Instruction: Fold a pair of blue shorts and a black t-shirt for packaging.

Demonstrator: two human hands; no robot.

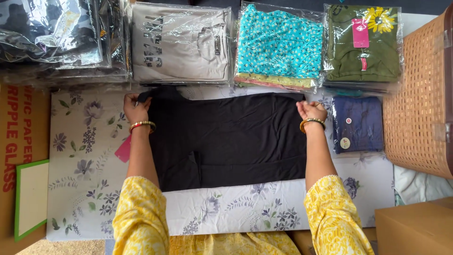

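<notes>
A black garment (236, 137) lies spread flat on a white cloth with purple flower print (85, 156). My left hand (136, 108) grips the garment's far left corner near the neckline. My right hand (311, 110) pinches its far right corner. Both wrists wear bangles, and both arms are in yellow patterned sleeves. A pink tag (124, 150) sticks out from under my left forearm at the garment's left edge.
Folded clothes in clear bags line the far side: dark ones (56, 33), grey (179, 42), turquoise floral (278, 45), olive green (361, 45), navy (357, 123). A woven basket (417, 94) stands right, cardboard boxes (415, 229) lower right and left (19, 123).
</notes>
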